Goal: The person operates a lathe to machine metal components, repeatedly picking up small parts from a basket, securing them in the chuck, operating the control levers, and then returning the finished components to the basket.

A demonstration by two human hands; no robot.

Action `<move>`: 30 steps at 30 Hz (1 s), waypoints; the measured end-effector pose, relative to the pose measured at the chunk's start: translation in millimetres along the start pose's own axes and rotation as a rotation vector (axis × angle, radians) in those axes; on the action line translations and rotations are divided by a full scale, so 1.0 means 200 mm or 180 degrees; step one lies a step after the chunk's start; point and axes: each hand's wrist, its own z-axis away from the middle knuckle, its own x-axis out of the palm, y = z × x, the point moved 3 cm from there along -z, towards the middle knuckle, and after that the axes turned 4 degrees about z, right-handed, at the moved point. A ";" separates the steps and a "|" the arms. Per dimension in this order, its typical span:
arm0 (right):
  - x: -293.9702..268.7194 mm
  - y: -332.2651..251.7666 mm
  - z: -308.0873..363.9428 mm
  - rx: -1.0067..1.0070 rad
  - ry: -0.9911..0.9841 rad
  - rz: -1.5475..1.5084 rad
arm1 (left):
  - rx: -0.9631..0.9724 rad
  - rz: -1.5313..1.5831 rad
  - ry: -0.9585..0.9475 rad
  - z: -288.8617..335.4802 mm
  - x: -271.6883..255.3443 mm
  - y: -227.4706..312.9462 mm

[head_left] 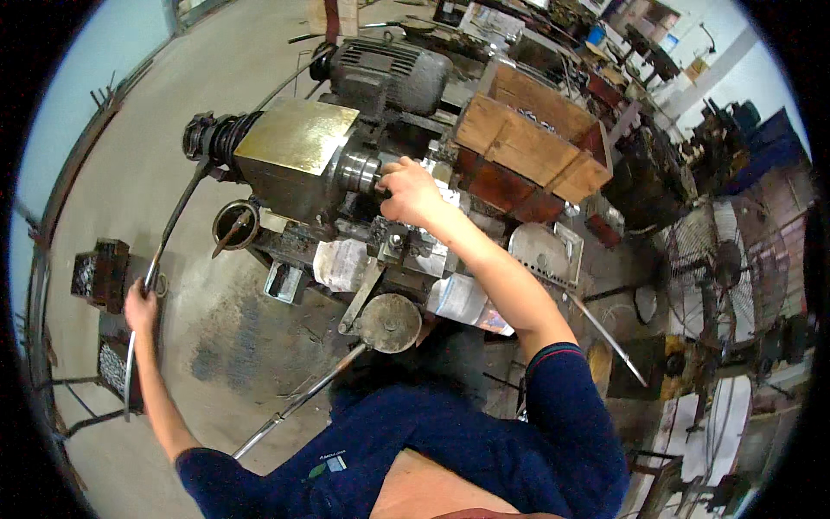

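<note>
A lathe-like machine with a yellowish-topped headstock (298, 134) stands in front of me. My left hand (141, 304) is wrapped round the lower part of a long curved metal lever (179, 216), which runs up to the ribbed end of the headstock at the left. My right hand (409, 192) is at the shiny round chuck (357, 171), its fingers bent together at the chuck's face. Whatever they pinch is hidden by the hand. Below my right wrist sits the dark tool post (393, 242). A small handwheel (235, 227) is on the machine's left side.
A wooden crate (532, 143) with small metal parts stands behind my right hand. The motor (389, 76) sits at the back. Close to my body are a round metal disc (390, 323) and a slanting bar (298, 402). Bins (102, 272) stand left, a fan (726, 264) right.
</note>
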 end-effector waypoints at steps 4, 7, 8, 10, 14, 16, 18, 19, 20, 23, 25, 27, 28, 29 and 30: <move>-0.26 0.02 0.30 -0.0259 0.0869 -0.0513 | 0.0021 0.1706 0.1014 0.21 0.38 0.32; -0.36 0.17 0.61 0.0126 0.0940 -0.0452 | -0.1611 0.2177 -0.2481 0.44 0.96 0.64; -0.38 0.21 0.71 0.0389 0.0867 -0.0365 | -0.0828 0.1805 -0.2224 0.52 1.04 0.72; -0.42 0.31 0.95 0.0906 0.0718 -0.0223 | 0.0283 0.1010 -0.2029 0.56 1.15 0.81; -0.40 0.56 1.51 0.2007 0.0323 -0.0052 | 0.1245 -0.0654 -0.2600 0.33 1.05 0.95; -0.37 0.69 1.76 0.2551 0.0134 0.0217 | 0.1305 -0.0982 -0.2540 0.28 0.99 0.97; -0.30 0.87 2.09 0.3070 -0.0034 0.0530 | 0.1088 -0.0807 -0.2488 0.30 1.01 0.92; -0.26 0.96 2.29 0.3356 -0.0164 0.0718 | 0.0991 -0.0722 -0.2465 0.30 1.03 0.89; -0.23 1.02 2.50 0.3941 -0.0625 0.0906 | 0.0803 -0.0457 -0.2427 0.31 1.02 0.86; -0.19 1.08 2.92 0.4526 -0.1067 0.1653 | 0.0321 0.0037 -0.2257 0.40 1.10 0.60; -0.16 1.06 2.94 0.4701 -0.1176 0.1665 | 0.0016 0.0210 -0.2562 0.43 1.09 0.50; -0.08 1.01 2.97 0.4865 -0.1188 0.1536 | -0.0274 0.0327 -0.2827 0.48 1.06 0.40; -0.04 0.94 3.02 0.4958 -0.1138 0.1445 | -0.0430 0.0361 -0.2867 0.50 1.03 0.37; -0.03 0.87 3.09 0.5072 -0.1080 0.1389 | -0.0567 0.0426 -0.2919 0.53 0.97 0.43; -0.03 0.73 3.07 0.4958 -0.1114 0.1254 | -0.0748 0.0470 -0.2942 0.56 0.90 0.45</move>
